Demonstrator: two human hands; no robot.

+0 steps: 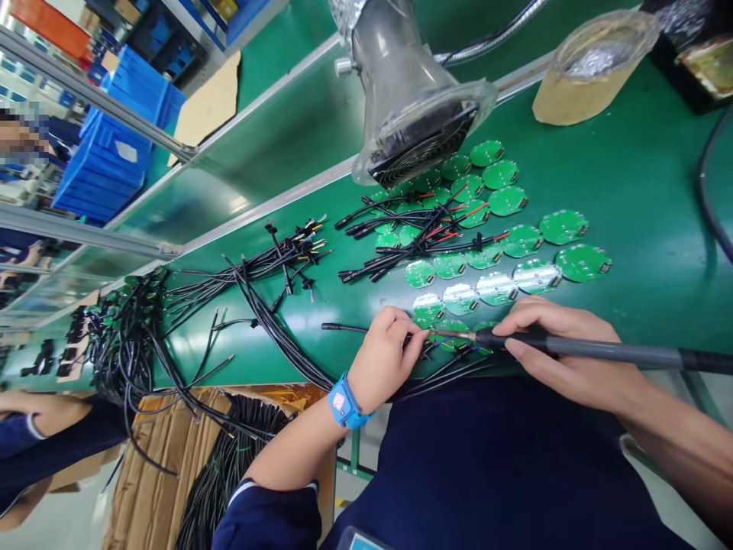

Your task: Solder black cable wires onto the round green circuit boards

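Note:
My right hand [564,347] is closed around the dark handle of a soldering iron [618,351]. The iron's metal tip reaches left to a round green circuit board [455,334] near the table's front edge. My left hand [381,355], with a blue band on its wrist, pinches a thin black cable [343,328] beside the tip; its fingers hide the cable's end. Rows of similar green boards [495,289] lie just beyond both hands. Short black cables with red wire ends [424,237] rest across some of those boards.
A fume extractor hood [412,99] hangs over the boards. At the back right stands a cardboard-coloured cup [595,72]. Bundles of black cables [246,267] spread to the left, above a cardboard box [166,458] of coiled cable. Another person's arm [46,416] is at far left.

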